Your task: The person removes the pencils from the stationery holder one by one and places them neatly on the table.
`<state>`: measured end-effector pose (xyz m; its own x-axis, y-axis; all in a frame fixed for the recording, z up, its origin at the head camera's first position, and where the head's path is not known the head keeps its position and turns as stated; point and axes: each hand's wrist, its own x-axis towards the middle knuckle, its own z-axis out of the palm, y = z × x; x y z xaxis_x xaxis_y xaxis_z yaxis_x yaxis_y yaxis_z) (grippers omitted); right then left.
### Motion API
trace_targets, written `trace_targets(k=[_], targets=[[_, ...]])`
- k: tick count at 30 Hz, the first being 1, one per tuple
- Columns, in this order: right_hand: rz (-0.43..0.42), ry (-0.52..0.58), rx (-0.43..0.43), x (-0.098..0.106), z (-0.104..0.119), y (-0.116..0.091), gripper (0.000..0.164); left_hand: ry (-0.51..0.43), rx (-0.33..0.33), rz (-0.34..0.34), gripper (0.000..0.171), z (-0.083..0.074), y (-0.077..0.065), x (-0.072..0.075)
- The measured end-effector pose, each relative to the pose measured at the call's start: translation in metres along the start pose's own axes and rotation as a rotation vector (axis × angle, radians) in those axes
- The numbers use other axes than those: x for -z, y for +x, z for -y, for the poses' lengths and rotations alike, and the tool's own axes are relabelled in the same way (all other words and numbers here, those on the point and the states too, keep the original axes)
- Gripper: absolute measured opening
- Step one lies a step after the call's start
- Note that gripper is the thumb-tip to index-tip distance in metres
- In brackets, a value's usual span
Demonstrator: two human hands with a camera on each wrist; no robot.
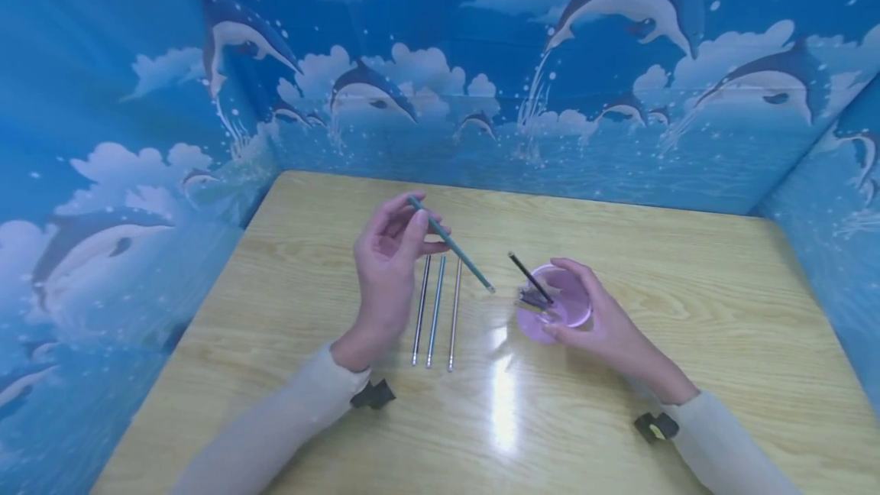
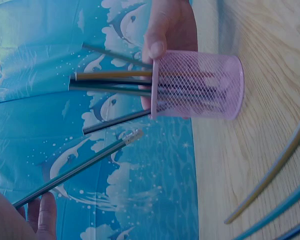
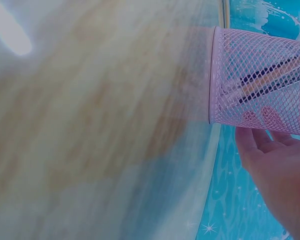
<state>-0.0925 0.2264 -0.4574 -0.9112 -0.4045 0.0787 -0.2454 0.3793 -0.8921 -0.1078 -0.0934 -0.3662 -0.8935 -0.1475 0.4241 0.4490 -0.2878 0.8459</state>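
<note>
My left hand (image 1: pixel 385 281) pinches a green pencil (image 1: pixel 457 252) between thumb and fingers, above the table. The pencil slants down to the right; its eraser end (image 2: pixel 133 136) is beside the mouth of a pink mesh pencil cup (image 2: pixel 235 87), outside it. Around the cup's side curl the thumb and fingers of my right hand (image 1: pixel 608 331). Several pencils stand in the cup, among them a dark pencil (image 1: pixel 529 277) leaning left and a yellow-brown pencil (image 2: pixel 112 75). In the right wrist view the mesh wall (image 3: pixel 260 45) shows pencils inside.
Left of the cup, three pencils lie side by side on the wooden table (image 1: pixel 687 273): a dark one (image 1: pixel 421 319), a blue one (image 1: pixel 436 319) and a brownish one (image 1: pixel 454 319). A blue dolphin-print curtain (image 1: pixel 426 151) stands along the table's back and sides.
</note>
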Motion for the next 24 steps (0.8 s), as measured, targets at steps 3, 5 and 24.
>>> trace_targets(k=[3,5,24], targets=[[-0.003,-0.009,-0.003,-0.001,0.0,0.0,0.1,0.058,0.021,-0.008,0.027,-0.001,0.001,0.01],[-0.003,-0.005,0.001,-0.001,0.0,0.0,0.1,0.094,0.039,-0.014,0.028,-0.001,0.002,0.018],[0.006,0.016,0.035,0.001,-0.006,0.0,0.103,0.329,0.238,-0.04,0.039,0.008,0.002,0.087]])
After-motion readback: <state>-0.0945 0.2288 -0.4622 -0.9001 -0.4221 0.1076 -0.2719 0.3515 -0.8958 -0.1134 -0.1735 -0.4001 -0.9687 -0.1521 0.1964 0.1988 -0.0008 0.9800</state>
